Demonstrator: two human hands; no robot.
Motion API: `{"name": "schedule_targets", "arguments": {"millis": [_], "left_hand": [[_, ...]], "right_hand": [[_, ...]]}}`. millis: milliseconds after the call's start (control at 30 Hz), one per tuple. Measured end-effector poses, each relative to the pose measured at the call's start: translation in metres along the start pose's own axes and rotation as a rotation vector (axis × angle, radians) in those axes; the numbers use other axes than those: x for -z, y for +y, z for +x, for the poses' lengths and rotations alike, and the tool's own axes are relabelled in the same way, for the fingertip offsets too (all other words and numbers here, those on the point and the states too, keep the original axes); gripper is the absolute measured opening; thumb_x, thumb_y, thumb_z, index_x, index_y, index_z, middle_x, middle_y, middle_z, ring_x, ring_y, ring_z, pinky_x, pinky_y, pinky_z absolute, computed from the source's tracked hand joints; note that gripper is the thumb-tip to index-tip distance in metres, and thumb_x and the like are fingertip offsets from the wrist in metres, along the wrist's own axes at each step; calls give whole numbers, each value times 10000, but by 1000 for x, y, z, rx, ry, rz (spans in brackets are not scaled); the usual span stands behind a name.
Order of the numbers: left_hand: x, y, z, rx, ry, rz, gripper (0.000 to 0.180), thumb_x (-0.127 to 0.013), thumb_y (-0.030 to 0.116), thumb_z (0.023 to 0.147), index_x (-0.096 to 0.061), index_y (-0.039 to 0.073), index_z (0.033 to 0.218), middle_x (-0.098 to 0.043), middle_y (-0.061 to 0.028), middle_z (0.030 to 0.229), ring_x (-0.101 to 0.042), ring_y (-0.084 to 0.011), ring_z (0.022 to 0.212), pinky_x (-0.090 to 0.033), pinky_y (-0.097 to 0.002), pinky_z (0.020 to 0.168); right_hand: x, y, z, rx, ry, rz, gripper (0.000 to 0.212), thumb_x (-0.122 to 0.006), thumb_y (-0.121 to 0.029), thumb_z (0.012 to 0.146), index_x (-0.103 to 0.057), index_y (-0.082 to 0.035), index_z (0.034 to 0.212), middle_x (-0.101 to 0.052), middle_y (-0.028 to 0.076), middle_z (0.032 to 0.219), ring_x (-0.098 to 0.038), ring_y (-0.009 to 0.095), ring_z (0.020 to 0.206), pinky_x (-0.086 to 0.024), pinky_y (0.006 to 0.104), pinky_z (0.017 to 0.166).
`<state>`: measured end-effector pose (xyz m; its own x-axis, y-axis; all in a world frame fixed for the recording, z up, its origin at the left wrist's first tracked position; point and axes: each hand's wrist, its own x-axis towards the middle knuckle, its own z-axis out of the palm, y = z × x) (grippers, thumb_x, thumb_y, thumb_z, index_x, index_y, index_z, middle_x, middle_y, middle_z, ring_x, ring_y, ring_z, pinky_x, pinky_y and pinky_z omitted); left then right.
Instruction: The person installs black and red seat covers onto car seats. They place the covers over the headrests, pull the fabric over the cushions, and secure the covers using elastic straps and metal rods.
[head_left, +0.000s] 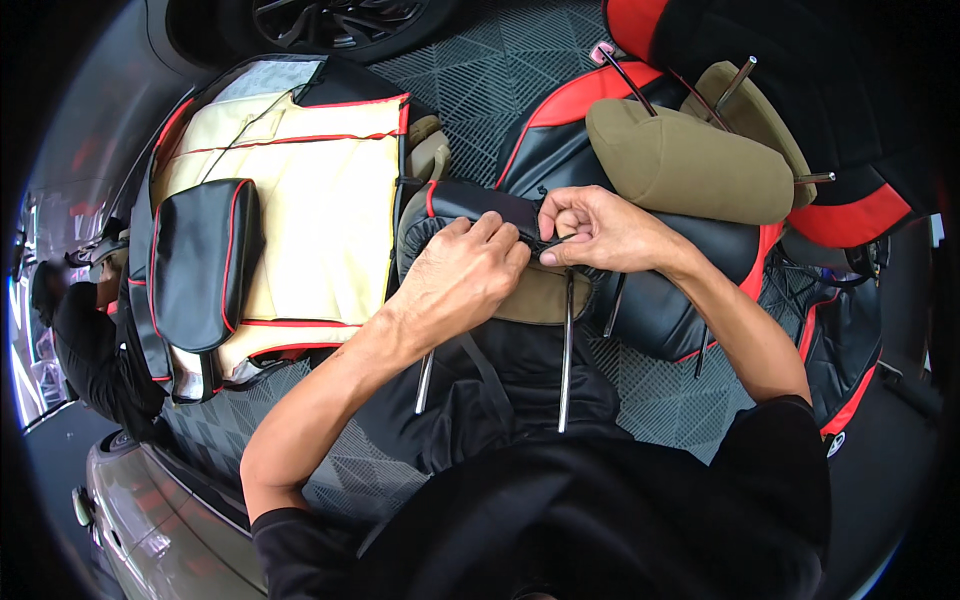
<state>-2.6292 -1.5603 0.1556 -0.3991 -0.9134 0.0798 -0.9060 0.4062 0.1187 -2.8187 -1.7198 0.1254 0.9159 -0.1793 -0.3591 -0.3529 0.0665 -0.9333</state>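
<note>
A tan headrest [545, 300] lies in front of me, its two metal posts [567, 350] pointing toward my body. A black headrest cover [485, 203] with red piping is partly over it, the tan underside still bare. My left hand [472, 265] is closed on the cover's gathered edge, knuckles up, with its fingertips hidden. Close beside it, my right hand [605, 232] pinches a thin dark strip at the same edge between thumb and fingers. Whether that strip is a cord or the cover's hem, I cannot tell.
To the left lies a seat cover [330, 215], pale lining up, with a black headrest cover [205, 262] on it. Bare tan headrests [690, 165] rest on black-and-red covers [570, 160] at right. A car wheel [340, 22] stands beyond; another person [95, 330] is far left.
</note>
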Motion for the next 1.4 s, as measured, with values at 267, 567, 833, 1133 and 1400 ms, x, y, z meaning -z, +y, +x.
{"name": "schedule_targets", "arguments": {"millis": [267,567,833,1133,1400], "left_hand": [[12,-5,-21,6,-133,-154,178,-766,138,809,-626,55,880,-618,-77,867,-636,-256,889,-514,-415,794],[13,-18,-14,-21,-214,-141,180,-766,191,816,-696,42,889,-708,-91,885,-692,-248,885,-524,-398,817],[8,6,-11,106,-56,116,303,-811,309,825,-685,44,899,-711,-89,855,-701,-242,886,-520,-380,834],[-19,0,29,84,-116,120,193,-753,218,849,-709,34,808,-728,-116,748,-751,-273,757,-581,-391,730],[-17,-17,22,46,0,-122,124,-750,154,802,-706,41,829,-739,-136,774,-760,-302,728,-595,-409,653]], "right_hand": [[1,11,2,-25,-25,81,200,-801,-102,960,-612,-40,935,-355,-124,643,-290,1,598,-259,242,550],[5,15,6,24,3,94,171,-778,-90,966,-617,-38,943,-388,-114,646,-333,4,587,-287,235,528],[-18,7,-19,108,242,-155,195,-763,-11,912,-604,7,1025,-428,-51,678,-394,49,652,-402,272,624],[-34,3,-37,192,518,-547,113,-744,-41,900,-672,-12,982,-678,117,818,-611,306,852,-506,431,797],[-58,7,-39,231,793,-781,190,-800,-104,877,-710,-29,1027,-704,110,858,-622,296,893,-522,418,824]]}}
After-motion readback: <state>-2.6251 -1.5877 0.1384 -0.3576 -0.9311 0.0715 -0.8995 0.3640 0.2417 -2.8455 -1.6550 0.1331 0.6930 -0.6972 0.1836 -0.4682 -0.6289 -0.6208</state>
